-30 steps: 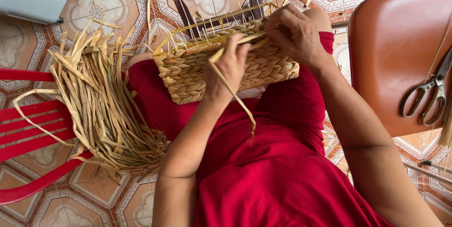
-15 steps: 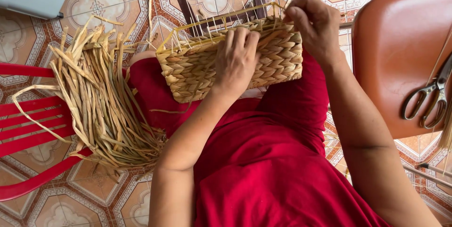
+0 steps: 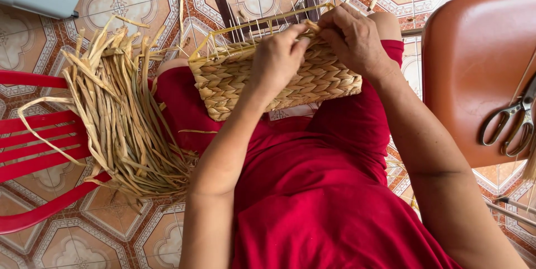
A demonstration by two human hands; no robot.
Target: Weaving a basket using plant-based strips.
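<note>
- No packages, labels, signs or screens show in this view.
</note>
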